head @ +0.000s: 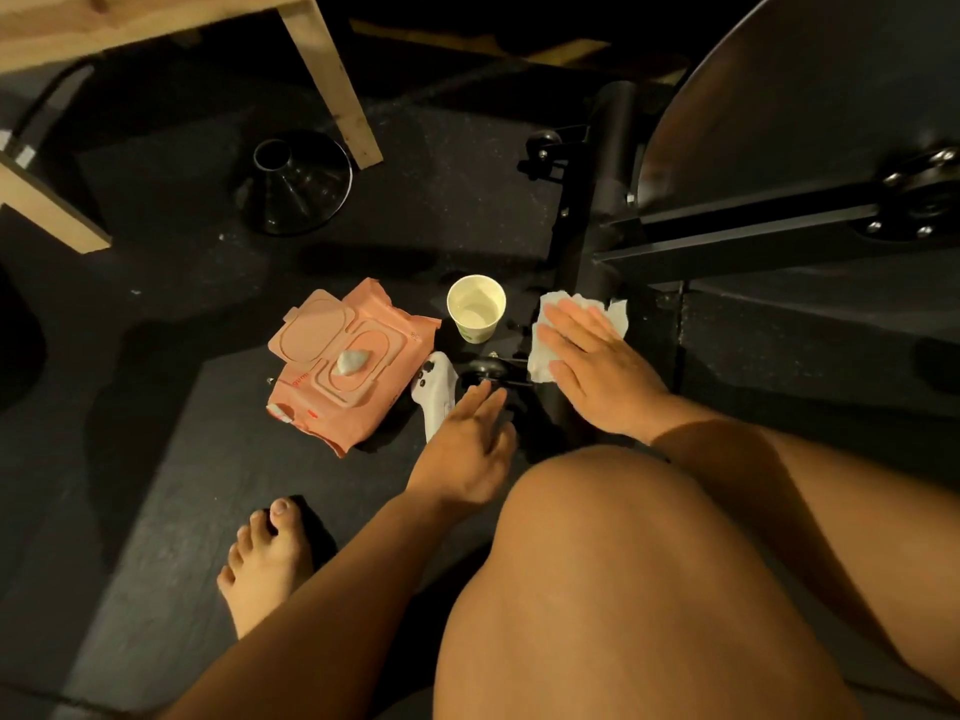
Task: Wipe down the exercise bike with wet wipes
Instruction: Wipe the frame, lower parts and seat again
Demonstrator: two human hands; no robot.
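Observation:
The black exercise bike (727,236) fills the upper right, its floor bar (608,189) running down toward me. My right hand (597,363) lies flat with straight fingers on a white wet wipe (545,350), pressing it against the lower end of that bar. My left hand (470,439) hovers with relaxed fingers and holds nothing, just left of the bar near a small black transport wheel (480,368). A pink pack of wet wipes (348,366) lies on the floor to the left, its lid flipped up and a wipe poking out.
A paper cup (476,314) stands between the pack and the bar. A white controller (436,392) lies by my left hand. A black funnel-shaped object (291,187) and wooden table legs (332,80) sit farther back. My bare foot (267,558) and knee (623,563) are near.

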